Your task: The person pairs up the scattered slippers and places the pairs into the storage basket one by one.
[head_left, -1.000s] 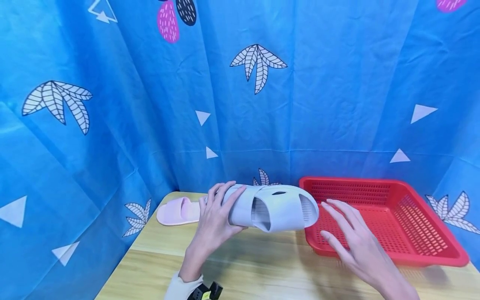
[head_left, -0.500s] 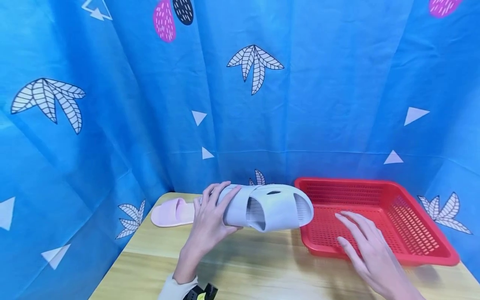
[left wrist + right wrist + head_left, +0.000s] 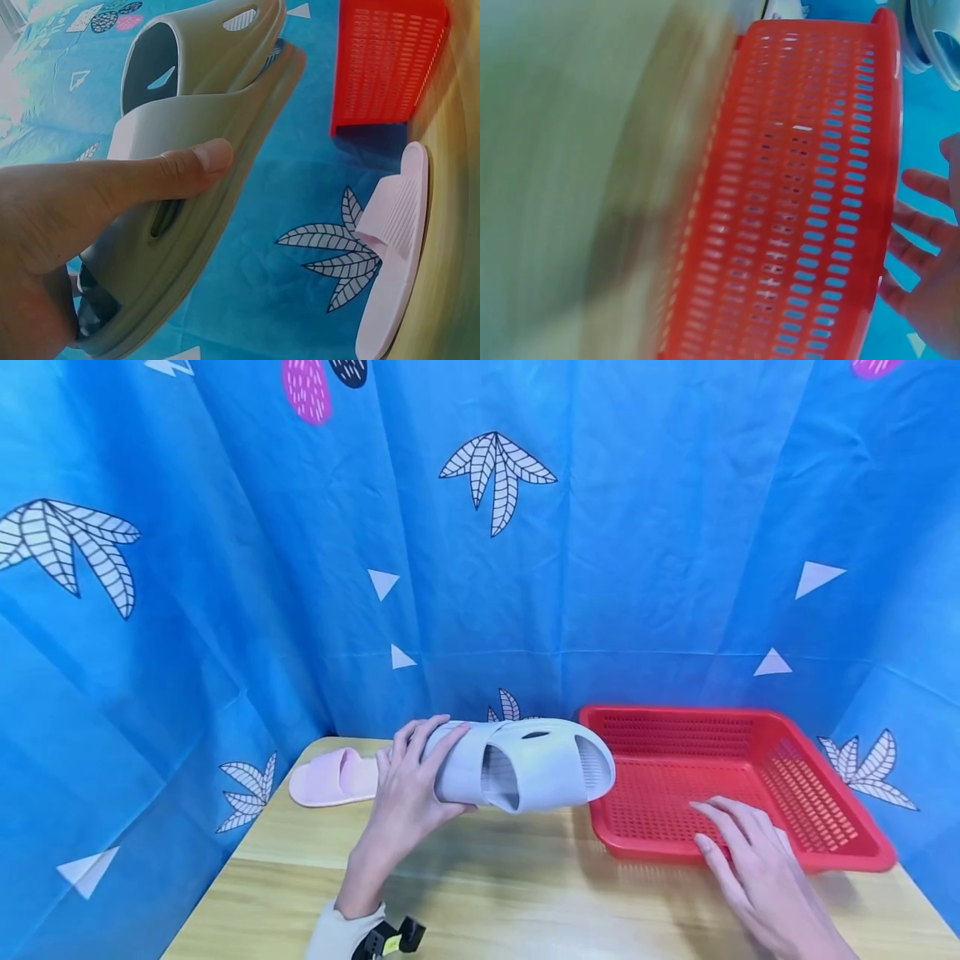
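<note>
In the head view my left hand (image 3: 408, 797) grips a pair of pale grey slippers (image 3: 551, 768), nested together and lying sideways above the table. Its thumb lies across a strap of the slippers (image 3: 172, 127) in the left wrist view. Their toe end points right, close to the left rim of a red plastic basket (image 3: 693, 710). My right hand (image 3: 765, 877) holds nothing; its fingers are spread and slightly bent, overlapping the basket's front rim. A pink slipper (image 3: 326, 777) lies on the table to the left, its far end hidden behind my left hand.
The wooden table (image 3: 517, 893) carries the basket at its right side and the pink slipper at its back left. A blue patterned curtain (image 3: 645, 543) hangs close behind the table and along the sides.
My right hand has moved right, away from the slippers' toe end, to the basket's front rim. The left hand keeps its grip on the slippers. The head view has shifted slightly.
</note>
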Demonstrator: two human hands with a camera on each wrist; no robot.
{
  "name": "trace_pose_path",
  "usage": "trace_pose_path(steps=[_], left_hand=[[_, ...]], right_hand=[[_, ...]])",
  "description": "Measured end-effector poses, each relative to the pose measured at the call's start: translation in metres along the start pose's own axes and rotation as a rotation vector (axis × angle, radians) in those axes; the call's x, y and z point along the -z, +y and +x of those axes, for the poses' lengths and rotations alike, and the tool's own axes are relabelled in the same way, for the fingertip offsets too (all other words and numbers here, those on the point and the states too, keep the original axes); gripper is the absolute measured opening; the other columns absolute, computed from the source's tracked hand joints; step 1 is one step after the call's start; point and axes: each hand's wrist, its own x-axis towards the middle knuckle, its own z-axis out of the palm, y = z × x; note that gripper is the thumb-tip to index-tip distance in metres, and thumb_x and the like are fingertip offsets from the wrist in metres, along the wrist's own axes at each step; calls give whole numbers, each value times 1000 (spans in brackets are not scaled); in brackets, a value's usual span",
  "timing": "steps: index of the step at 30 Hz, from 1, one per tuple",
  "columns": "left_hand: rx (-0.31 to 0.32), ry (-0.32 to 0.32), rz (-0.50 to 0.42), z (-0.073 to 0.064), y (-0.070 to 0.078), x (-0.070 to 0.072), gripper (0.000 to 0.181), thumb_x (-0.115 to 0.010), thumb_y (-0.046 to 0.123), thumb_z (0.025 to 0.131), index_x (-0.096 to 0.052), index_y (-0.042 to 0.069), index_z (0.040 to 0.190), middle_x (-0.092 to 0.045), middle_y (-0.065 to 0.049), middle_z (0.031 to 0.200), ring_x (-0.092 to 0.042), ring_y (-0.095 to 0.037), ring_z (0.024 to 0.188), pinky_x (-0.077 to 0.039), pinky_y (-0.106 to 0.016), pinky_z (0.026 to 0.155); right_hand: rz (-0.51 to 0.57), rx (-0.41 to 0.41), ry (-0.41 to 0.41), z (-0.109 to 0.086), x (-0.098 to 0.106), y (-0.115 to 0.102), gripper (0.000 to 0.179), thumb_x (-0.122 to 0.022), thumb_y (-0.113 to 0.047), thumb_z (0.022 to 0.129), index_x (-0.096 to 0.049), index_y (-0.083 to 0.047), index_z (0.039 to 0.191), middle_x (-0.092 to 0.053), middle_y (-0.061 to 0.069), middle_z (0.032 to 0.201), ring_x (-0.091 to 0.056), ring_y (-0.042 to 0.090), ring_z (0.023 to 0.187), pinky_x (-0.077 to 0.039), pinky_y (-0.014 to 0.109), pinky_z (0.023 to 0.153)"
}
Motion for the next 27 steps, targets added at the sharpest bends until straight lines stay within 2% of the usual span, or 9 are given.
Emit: trace_pose_path(steps=[6, 12, 20, 27], left_hand=[[16, -9, -12, 0, -1, -1, 113, -103, 43, 55, -47, 33, 153, -44, -6, 154, -34, -34, 138, -35, -52, 89], [18, -6, -29, 0, 0, -5, 112, -102, 43, 58, -46, 31, 153, -45, -7, 152, -35, -35, 137, -38, -53, 88], [1, 17, -27, 6, 3, -8, 108, -100, 47, 60, -47, 29, 152, -46, -7, 150, -37, -36, 135, -39, -52, 87], [26, 41, -62, 4, 10, -19, 113, -101, 45, 58, -46, 22, 155, -48, -9, 150, -38, -39, 136, -39, -57, 89]], right_hand=[[-39, -6, 26, -11, 0, 9, 35, -71, -13, 92, -66, -10, 126, -60, 11, 126, -51, 31, 117, -30, 45, 82], [-66, -17, 39, -19, -1, 15, 23, -71, -13, 92, -68, -10, 115, -63, 7, 115, -55, 28, 111, -31, 47, 84], [-168, -62, -20, -24, -4, 19, 18, -69, -21, 94, -67, -10, 108, -63, 5, 104, -56, 30, 103, -34, 53, 84], [-208, -63, -66, -26, -5, 20, 18, -65, -26, 97, -65, -11, 106, -63, 3, 100, -56, 30, 97, -36, 54, 85]])
